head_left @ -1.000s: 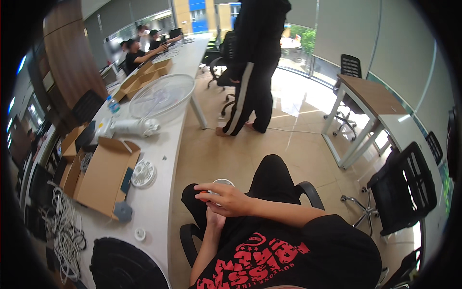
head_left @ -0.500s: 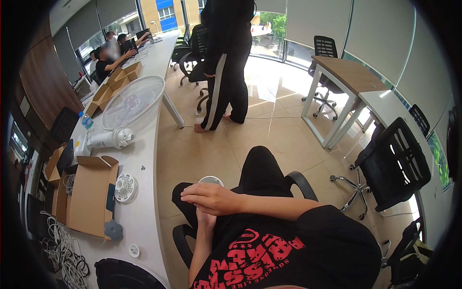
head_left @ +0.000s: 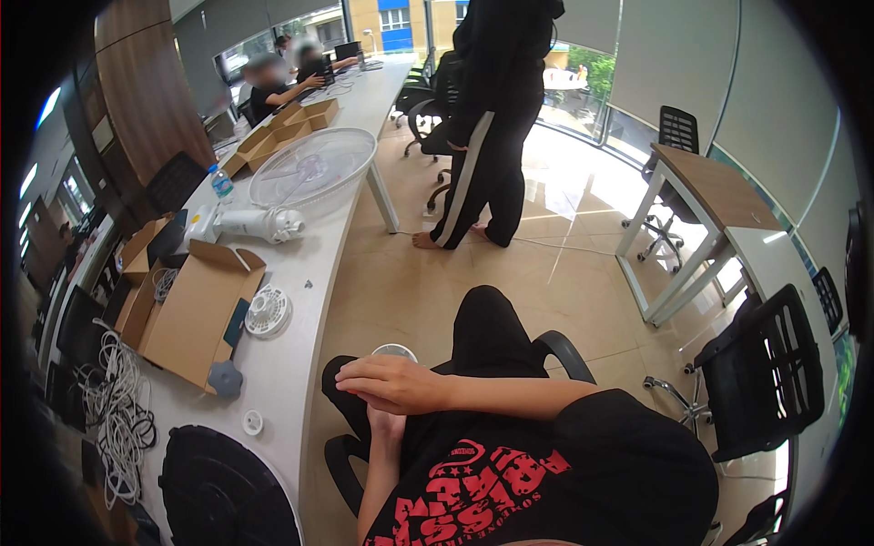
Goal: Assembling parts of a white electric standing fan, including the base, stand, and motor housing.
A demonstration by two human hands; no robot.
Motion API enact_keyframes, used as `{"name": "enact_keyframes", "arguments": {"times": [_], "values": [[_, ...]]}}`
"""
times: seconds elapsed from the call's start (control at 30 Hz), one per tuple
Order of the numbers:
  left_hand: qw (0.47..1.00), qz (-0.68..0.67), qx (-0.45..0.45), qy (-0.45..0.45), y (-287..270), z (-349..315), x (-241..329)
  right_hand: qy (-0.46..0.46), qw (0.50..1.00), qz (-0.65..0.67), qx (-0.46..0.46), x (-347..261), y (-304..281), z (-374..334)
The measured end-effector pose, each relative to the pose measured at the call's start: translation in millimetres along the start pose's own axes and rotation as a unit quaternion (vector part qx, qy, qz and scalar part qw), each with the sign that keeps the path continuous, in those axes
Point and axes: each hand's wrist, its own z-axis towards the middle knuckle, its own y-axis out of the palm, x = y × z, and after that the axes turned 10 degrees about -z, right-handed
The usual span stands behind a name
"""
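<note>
My right hand point(head_left: 393, 382) lies across my lap, palm down, its fingers stretched out close together. Below it is my left hand point(head_left: 387, 422), palm up; the right hand hides its fingers. Whether anything lies between the two palms cannot be seen. Just beyond the hands, the rim of a round white thing point(head_left: 395, 348) shows above my lap, mostly covered by them. On the table to my left lie a white fan grille point(head_left: 314, 164), a white fan body point(head_left: 259, 223), a round white slotted part point(head_left: 269, 311), a grey lobed knob point(head_left: 225, 379) and a small white cap point(head_left: 253, 422).
An open cardboard box point(head_left: 196, 314), a water bottle point(head_left: 221, 184), tangled white cables point(head_left: 114, 400) and a black round lid-like piece point(head_left: 218, 491) are on the white table point(head_left: 300, 364). A person in black point(head_left: 496, 127) stands ahead. Office chairs point(head_left: 756, 373) and a wooden-topped desk point(head_left: 719, 191) stand at right.
The view has swung to the left, so the table and its contents sit farther right in the picture. My hands keep nearly the same pose, right over left.
</note>
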Motion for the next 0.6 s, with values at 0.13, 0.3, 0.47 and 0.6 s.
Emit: {"name": "enact_keyframes", "arguments": {"times": [0.13,0.3,0.47,0.6], "values": [[0.998,0.044,0.033,0.005,-5.8,-16.8,14.8,0.021,0.995,0.054,-0.086,-9.9,-1.2,-7.2],[0.998,0.016,0.062,0.027,25.6,-37.0,14.6,0.0,0.992,0.115,-0.061,-22.0,-3.1,-1.4],[0.976,-0.108,-0.177,0.064,10.6,-33.2,4.9,-0.071,0.99,0.102,-0.069,-23.7,6.8,-4.8],[0.986,0.008,-0.151,0.071,-12.4,-40.0,14.7,-0.07,0.983,0.113,-0.13,-26.4,3.4,-9.4]]}}
